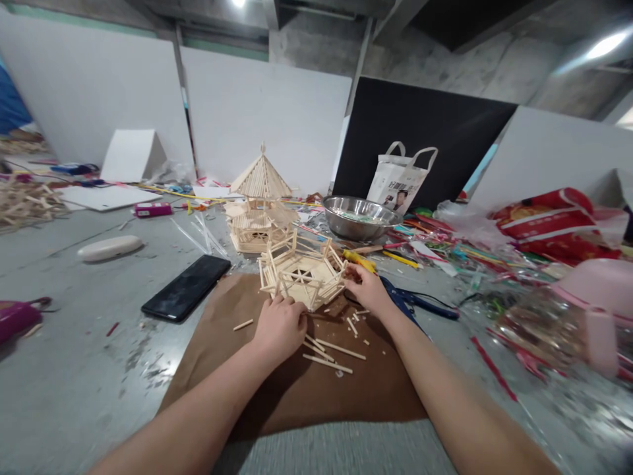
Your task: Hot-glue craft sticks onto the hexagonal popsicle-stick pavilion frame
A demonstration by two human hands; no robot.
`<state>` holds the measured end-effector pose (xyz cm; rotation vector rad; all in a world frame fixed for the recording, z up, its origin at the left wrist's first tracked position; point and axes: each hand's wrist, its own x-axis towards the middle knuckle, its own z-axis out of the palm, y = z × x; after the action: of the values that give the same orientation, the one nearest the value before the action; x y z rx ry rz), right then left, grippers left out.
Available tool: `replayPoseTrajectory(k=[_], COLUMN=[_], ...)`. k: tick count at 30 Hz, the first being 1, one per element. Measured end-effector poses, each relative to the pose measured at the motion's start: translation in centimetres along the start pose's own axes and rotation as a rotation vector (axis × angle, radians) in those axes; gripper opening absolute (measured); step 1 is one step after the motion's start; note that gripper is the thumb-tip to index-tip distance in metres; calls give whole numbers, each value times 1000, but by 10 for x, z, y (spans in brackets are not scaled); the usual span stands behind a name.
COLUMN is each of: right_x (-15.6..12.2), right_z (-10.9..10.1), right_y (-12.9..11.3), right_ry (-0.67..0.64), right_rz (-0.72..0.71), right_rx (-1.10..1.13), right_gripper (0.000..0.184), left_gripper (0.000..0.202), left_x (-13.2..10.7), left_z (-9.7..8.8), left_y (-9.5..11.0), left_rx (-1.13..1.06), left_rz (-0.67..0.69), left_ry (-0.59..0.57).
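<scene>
A low, many-sided wooden-stick frame [324,290] sits near the front of the pavilion model, with an open railing around a flat floor. My left hand [281,324] is closed at its front left edge, the fingertips partly hidden. At the right side, my right hand [366,289] pinches the frame's edge between thumb and fingers. Loose wooden sticks [336,349] and short offcuts lie on the brown sheet [208,369] below my hands. Behind the frame stands a tiered wooden-stick pavilion [262,178] with a pointed roof.
A black phone [186,287] lies left of the sheet. Blue-handled pliers or a glue gun [410,300], hard to tell which, is beside my right hand. Further back are a metal bowl [361,227] and white bag [399,177]. A pink-lidded clear jug [544,323] stands right.
</scene>
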<state>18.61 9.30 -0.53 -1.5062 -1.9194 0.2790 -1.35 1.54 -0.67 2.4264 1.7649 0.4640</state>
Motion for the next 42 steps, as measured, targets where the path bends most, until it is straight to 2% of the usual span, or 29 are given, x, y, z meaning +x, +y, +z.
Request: replayPoseTrajectory(k=[6, 14, 18, 23, 27, 35, 42], right_x=[-9, -16, -18, -21, -21, -21, -19], right_z=[-11, -9, -13, -20, -19, -20, -14], right_y=[-11, -7, -12, -18, -15, -16, -12], right_ry=[-39, 37, 37, 113, 119, 123, 173], right_rz=[-48, -71, -178, -334, -342, -354, -377], right_rx=[-50, -64, -110, -274, -325, -285, -232], right_gripper=[16, 34, 35, 33, 27, 20, 17], left_gripper=[24, 24, 24, 27, 28, 31, 30], left_x=[0, -3, -4, -5, -6, -10, -3], left_z=[-3, -4, -7, -9, -9, -7, -4], left_y=[-1, -1, 1, 2, 3, 4, 0], left_rx=[32, 72, 78, 77, 40, 102, 111], left_rz=[-30, -52, -73, -108, -102, -37, -22], left_ry=[19, 73, 58, 46, 38, 74, 68])
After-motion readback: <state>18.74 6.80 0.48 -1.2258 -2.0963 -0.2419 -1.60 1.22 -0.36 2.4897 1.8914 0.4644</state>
